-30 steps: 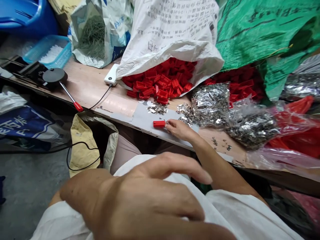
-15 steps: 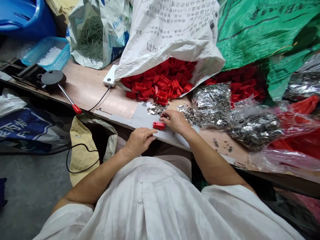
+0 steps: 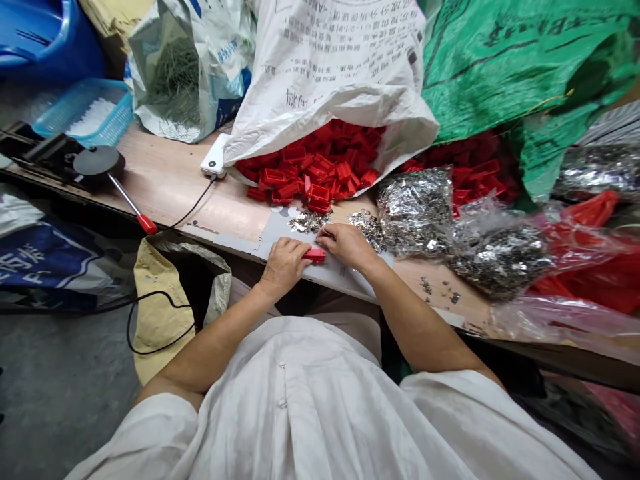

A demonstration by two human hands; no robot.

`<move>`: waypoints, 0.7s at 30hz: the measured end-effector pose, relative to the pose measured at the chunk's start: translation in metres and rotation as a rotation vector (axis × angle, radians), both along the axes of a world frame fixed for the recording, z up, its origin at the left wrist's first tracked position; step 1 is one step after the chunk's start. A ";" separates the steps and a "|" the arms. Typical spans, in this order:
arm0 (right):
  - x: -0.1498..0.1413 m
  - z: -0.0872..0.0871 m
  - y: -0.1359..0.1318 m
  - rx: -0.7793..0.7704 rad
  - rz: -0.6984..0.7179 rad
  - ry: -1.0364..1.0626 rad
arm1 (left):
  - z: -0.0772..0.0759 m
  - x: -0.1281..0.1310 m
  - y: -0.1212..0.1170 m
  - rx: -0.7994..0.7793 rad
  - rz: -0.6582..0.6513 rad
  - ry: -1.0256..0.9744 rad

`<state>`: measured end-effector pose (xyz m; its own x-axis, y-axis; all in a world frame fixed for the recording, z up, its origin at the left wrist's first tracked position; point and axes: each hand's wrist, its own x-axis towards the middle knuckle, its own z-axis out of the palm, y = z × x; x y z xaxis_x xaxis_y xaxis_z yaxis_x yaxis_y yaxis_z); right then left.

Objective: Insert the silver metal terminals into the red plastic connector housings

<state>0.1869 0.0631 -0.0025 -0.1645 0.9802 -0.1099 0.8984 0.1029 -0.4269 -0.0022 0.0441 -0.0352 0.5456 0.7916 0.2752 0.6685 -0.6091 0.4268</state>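
A small red plastic housing [image 3: 316, 255] lies on the grey sheet [image 3: 273, 233] at the bench's front edge. My left hand [image 3: 286, 262] has its fingers closed on the left end of that housing. Just above its right end is my right hand [image 3: 345, 244], thumb and fingertips pinched together; whatever they hold is too small or hidden to name. Beyond my hands, small loose metal pieces [image 3: 311, 221] lie in a pile, and a second metal heap [image 3: 367, 227] sits behind my right hand.
A white sack [image 3: 340, 60] spills red housings [image 3: 320, 167] onto the bench. Clear bags of metal parts [image 3: 415, 210] stand to the right, below a green sack [image 3: 500, 60]. Leftward are a hand press with a red-tipped lever [image 3: 145, 223], a blue basket [image 3: 113, 120] and a cable [image 3: 197, 200].
My left hand has moved up and taken hold of the red housing's left end. My right hand stays pinched close by. The whole view has shifted slightly.
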 end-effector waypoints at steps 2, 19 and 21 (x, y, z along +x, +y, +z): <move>0.006 0.001 -0.001 0.012 -0.016 0.022 | 0.004 -0.007 -0.003 -0.032 -0.017 -0.106; 0.008 0.004 -0.009 0.016 -0.017 -0.023 | 0.018 -0.031 -0.016 -1.031 0.181 -1.188; 0.004 0.004 -0.007 0.017 -0.015 -0.029 | 0.020 -0.031 -0.016 -1.048 0.195 -1.226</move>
